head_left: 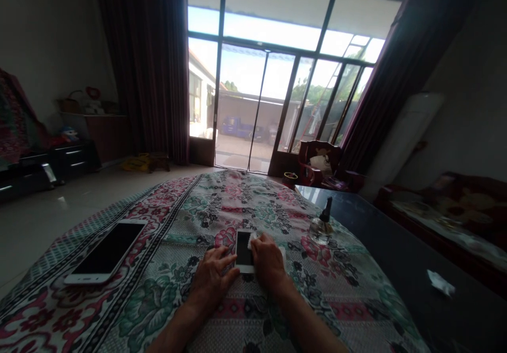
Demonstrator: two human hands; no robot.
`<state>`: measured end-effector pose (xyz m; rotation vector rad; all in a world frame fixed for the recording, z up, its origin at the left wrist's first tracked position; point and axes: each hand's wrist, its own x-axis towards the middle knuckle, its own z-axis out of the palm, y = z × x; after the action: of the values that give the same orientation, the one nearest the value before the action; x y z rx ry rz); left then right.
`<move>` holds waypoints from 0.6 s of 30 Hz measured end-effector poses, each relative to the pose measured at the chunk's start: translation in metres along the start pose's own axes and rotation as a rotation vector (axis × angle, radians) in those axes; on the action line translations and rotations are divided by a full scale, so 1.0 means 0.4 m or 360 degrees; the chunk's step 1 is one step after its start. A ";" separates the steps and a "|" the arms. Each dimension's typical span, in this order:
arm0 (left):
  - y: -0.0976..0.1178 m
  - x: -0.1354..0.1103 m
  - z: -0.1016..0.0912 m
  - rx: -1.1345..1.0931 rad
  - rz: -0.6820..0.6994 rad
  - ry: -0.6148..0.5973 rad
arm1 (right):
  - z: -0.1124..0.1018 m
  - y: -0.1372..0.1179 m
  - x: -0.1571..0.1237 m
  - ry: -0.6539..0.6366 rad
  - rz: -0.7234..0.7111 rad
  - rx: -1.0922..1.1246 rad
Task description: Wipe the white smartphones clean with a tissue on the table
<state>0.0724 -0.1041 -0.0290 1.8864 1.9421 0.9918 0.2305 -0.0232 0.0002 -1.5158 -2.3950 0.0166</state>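
A small white smartphone (244, 255) with a dark screen lies face up on the patterned cloth, between my two hands. My left hand (212, 271) rests at its left edge, fingers spread, with thumb and forefinger at the phone's side. Pinched in my right hand (269, 262) is a white tissue (252, 239), pressed against the upper right of the screen. The right hand covers much of the phone's right edge. To the left lies a larger white smartphone (106, 251), its screen black. A clear bottle with a black top (322, 227) stands at the right.
The floral cloth (154, 311) covers the surface under my hands. A dark table (396, 253) adjoins on the right, bearing a crumpled white tissue (441, 283). Farther back are a wooden chair (320, 158), dark curtains (152, 68) and a glass door (241, 110).
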 end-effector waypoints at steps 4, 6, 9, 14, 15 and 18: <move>-0.002 -0.001 0.002 0.0007 -0.0002 0.0018 | -0.008 -0.003 -0.056 0.0050 -0.0101 -0.0012; -0.003 -0.001 0.003 0.0009 0.0004 0.0026 | -0.014 -0.005 -0.082 0.0044 -0.0136 -0.0020; -0.004 -0.002 0.004 0.0022 0.0012 0.0030 | -0.025 -0.009 -0.115 0.0007 -0.0173 -0.0028; -0.007 -0.002 0.008 0.0051 0.0036 0.0035 | -0.035 -0.004 -0.140 -0.0041 -0.0211 0.0012; -0.007 -0.001 0.009 0.0053 0.0037 0.0035 | -0.036 -0.002 -0.136 -0.0046 -0.0216 0.0024; -0.004 -0.001 0.006 0.0052 0.0023 0.0019 | -0.033 0.007 -0.098 -0.0046 -0.0217 0.0034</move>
<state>0.0728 -0.1038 -0.0320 1.9191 1.9659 0.9834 0.2520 -0.0584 0.0026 -1.3489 -2.5074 0.0346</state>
